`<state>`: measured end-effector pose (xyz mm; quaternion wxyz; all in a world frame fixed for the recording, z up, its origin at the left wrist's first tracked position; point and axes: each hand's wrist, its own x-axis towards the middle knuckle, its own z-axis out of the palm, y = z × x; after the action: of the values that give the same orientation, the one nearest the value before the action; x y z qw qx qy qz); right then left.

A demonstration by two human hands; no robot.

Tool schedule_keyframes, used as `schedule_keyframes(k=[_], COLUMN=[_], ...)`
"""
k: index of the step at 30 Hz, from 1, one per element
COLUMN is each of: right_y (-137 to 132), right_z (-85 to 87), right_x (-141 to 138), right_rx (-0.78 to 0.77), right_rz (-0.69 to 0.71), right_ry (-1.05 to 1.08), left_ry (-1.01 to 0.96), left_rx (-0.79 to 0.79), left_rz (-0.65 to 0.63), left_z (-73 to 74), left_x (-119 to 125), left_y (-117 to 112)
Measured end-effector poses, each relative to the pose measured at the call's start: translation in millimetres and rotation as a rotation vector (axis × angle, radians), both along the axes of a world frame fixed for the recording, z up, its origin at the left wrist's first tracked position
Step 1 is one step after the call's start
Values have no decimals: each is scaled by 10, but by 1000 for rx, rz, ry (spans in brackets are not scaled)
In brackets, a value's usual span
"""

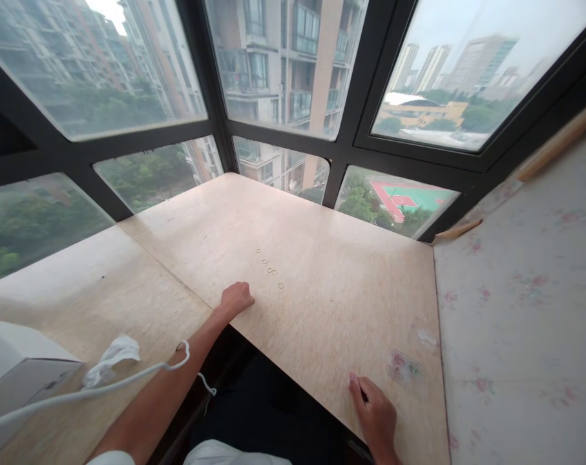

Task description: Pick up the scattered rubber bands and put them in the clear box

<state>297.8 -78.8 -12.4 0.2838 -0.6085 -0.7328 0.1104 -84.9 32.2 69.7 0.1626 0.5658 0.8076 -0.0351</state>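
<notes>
My left hand (238, 298) rests in a loose fist on the marble-patterned sill (322, 310), close to its front edge, and nothing shows in it. Just beyond it, several thin gold-coloured rings (270, 270) lie in a slanting line, apart from the fingers. At the lower right, my right hand (376, 413) is closed, thumb and forefinger pressed together over the sill; whatever they may pinch is too small to make out. Beside that hand sits a small clear plastic box (403, 366) with pink and other coloured bits inside. A clear piece like a lid (424, 336) lies behind it.
A white box (26, 361) stands at the left, with a crumpled white tissue (113, 358) near it. A white cable (94, 392) runs across my left forearm. Dark-framed windows (283, 148) enclose the sill at the back; a flowered wall (520, 310) bounds the right.
</notes>
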Motion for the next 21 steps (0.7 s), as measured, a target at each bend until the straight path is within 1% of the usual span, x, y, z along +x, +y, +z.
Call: schedule_keyframes(k=[2, 4, 7, 10, 13, 15, 17, 19, 21], right_y=[0, 1, 1, -1, -1, 2, 6, 11, 14], right_z=[0, -2, -8, -12, -16, -21, -26, -28, -25], right_x=[-5, -9, -18, -26, -35, -42, -51, -62, -73], right_rx=[2, 4, 1, -5, -9, -2, 10, 25, 39], right_rz=[-4, -12, -25, -29, -31, -41, -52, -59, -63], right_ry=[-5, -12, -24, -35, -43, -50, -56, -65, -74], left_ry=[-66, -207, -546, -893, -1154, -1260, -1313, -1334, -1342], left_rx=[50, 166, 362, 441, 532, 592, 624, 627, 589], left_rz=[12, 43, 134, 233, 307, 336, 352, 351, 336], left_z=[48, 93, 161, 223, 261, 266, 256, 238, 219], left_x=[-9, -10, 7, 51, 113, 160, 217, 295, 404], left_y=[-39, -78, -107, -99, -87, -92, -110, -135, -158])
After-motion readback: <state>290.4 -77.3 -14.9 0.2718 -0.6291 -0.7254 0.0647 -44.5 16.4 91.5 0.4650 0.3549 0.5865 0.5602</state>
